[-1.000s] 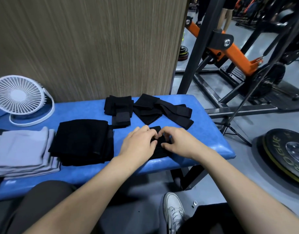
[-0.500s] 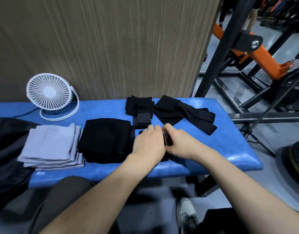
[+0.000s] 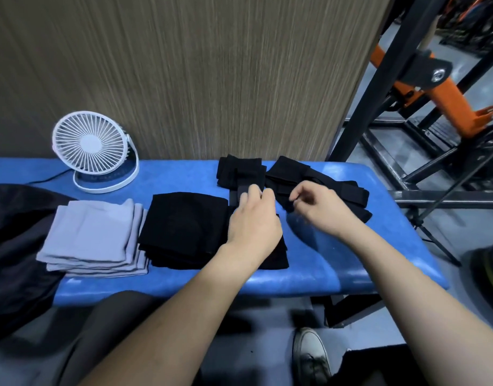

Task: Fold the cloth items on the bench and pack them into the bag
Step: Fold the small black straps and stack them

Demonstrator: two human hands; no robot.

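Note:
On the blue bench (image 3: 337,263) lie a grey folded stack (image 3: 92,238), a black folded stack (image 3: 184,227) and a small folded black piece (image 3: 280,256) partly under my left wrist. Behind them are a black folded wrap (image 3: 239,168) and a loose black strap cloth (image 3: 343,190). My left hand (image 3: 253,218) reaches forward, fingertips touching the near end of the black wrap. My right hand (image 3: 320,210) has its fingers curled and pinches the near edge of the strap cloth. A dark bag (image 3: 11,246) sits at the bench's left end.
A white desk fan (image 3: 92,146) stands at the back left of the bench, its cable running left. A wood-grain wall is right behind the bench. Black and orange gym frames (image 3: 435,87) stand to the right. My shoe (image 3: 309,355) is on the floor below.
Both hands left the small black piece, which now lies folded beside the black stack, and moved forward to the wrap and strap cloth. The view shifted left.

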